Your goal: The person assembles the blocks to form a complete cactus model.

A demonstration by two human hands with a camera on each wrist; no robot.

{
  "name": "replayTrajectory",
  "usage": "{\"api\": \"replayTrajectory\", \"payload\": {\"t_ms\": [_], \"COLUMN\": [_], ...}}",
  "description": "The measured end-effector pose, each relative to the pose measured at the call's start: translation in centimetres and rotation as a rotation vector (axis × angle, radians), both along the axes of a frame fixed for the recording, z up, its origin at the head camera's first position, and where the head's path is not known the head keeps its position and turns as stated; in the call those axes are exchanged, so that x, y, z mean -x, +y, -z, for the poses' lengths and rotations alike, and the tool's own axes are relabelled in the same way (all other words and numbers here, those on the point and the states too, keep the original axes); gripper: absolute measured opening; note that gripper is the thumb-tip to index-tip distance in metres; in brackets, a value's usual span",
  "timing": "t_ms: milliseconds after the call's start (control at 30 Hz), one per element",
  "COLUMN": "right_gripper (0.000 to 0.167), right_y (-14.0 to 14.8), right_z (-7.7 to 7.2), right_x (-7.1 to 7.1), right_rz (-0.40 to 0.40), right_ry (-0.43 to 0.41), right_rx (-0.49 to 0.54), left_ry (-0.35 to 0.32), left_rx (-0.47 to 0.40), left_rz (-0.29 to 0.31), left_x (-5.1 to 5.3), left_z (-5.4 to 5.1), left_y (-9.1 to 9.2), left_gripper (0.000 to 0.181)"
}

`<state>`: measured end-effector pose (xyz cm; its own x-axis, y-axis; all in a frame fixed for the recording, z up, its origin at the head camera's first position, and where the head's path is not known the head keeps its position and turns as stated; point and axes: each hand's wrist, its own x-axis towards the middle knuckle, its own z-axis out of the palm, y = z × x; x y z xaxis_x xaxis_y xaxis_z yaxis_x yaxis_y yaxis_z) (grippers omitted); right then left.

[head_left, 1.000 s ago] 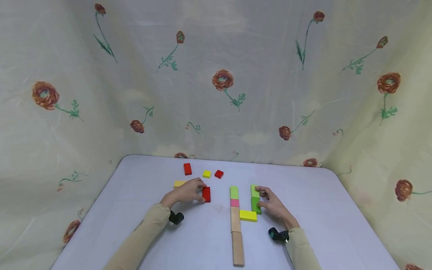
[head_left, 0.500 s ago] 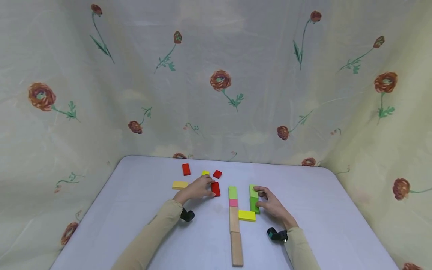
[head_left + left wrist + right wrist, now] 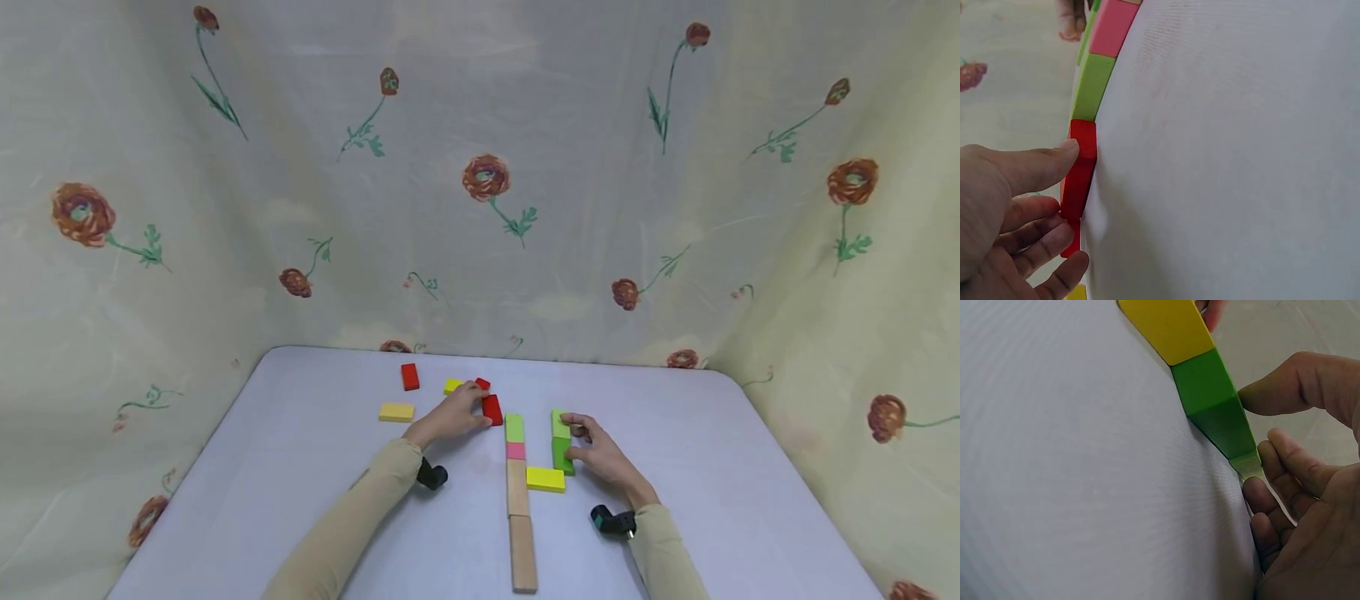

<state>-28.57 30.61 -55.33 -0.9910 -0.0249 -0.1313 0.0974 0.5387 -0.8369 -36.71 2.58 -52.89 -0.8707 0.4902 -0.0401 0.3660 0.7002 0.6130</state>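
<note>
My left hand holds a red block at its two ends, thumb at the near end and index finger at the far end. In the left wrist view this red block lies close to the end of a light green block; a small gap or contact is hard to judge. My right hand rests at a pair of blocks in line. Its thumb touches the dark green block, its fingers the light green one beyond. No pinch shows in the right wrist view.
A column runs toward me: light green, pink and two wooden blocks. A yellow block joins it to the dark green one. Farther left lie a red block, a pale yellow block, and small yellow and red pieces.
My left hand has moved the red block right and away from me, toward the column's far end, turning it slightly. The right hand stays by the green blocks.
</note>
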Motion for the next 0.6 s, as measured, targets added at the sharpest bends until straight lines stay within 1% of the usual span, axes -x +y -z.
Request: {"api": "replayTrajectory", "payload": {"t_ms": [200, 433, 600], "right_gripper": [0.063, 0.062, 0.062], "right_y": [0.1, 0.2, 0.1], "right_z": [0.0, 0.2, 0.2], "right_x": [0.1, 0.1, 0.1], "right_rz": [-0.001, -0.002, -0.007], "right_ry": [-0.004, 0.0, 0.009], "right_rx": [0.005, 0.0, 0.01], "left_ry": [-0.003, -0.015, 0.007], "left_rx": [-0.003, 0.008, 0.011], "left_rz": [-0.001, -0.021, -0.029], "left_x": [0.4, 0.9, 1.5], "left_z": [0.3, -0.2, -0.3], "left_y": [0.7, 1.5, 2.0], "left_gripper": [0.058, 0.057, 0.055]}}
